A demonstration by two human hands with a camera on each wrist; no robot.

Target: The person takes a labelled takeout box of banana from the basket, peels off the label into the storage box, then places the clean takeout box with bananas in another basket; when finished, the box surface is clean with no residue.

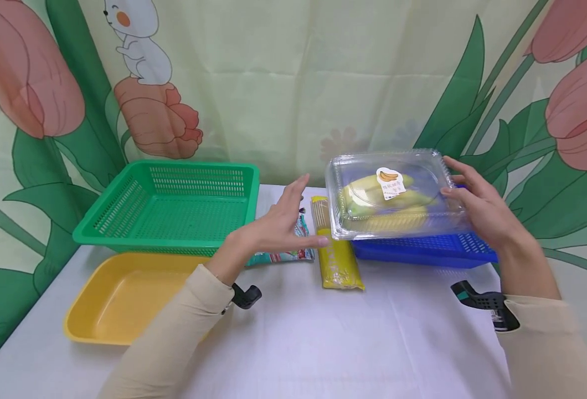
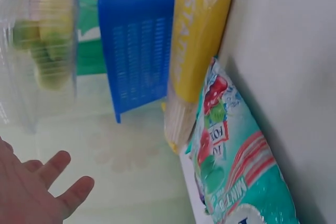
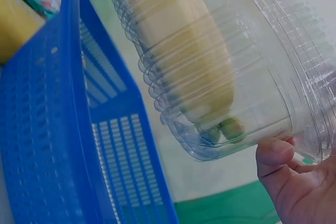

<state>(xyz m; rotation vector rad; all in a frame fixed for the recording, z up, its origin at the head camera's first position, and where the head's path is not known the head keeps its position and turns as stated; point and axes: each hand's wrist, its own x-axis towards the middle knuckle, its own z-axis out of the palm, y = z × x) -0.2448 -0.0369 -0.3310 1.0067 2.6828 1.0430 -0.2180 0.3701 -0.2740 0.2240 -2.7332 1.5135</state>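
Note:
Above the blue basket [image 1: 423, 252], my right hand [image 1: 490, 208] grips the right end of a clear plastic box of bananas [image 1: 388, 194]. The box tilts toward me, with a banana sticker on its lid. In the right wrist view, the thumb [image 3: 275, 153] presses the box's edge. My left hand [image 1: 278, 221] is held up left of the box with its fingers spread, apart from it. Below it lie a teal candy bag [image 1: 286, 255], partly hidden by the hand, and a yellow packet of noodles [image 1: 340, 263], its upper part see-through.
A green basket [image 1: 166, 244] stands at the back left, with a yellow tub [image 1: 124, 299] in front of it. The white-covered table [image 1: 353, 343] meets a curtain [image 1: 263, 100] printed with tulips behind.

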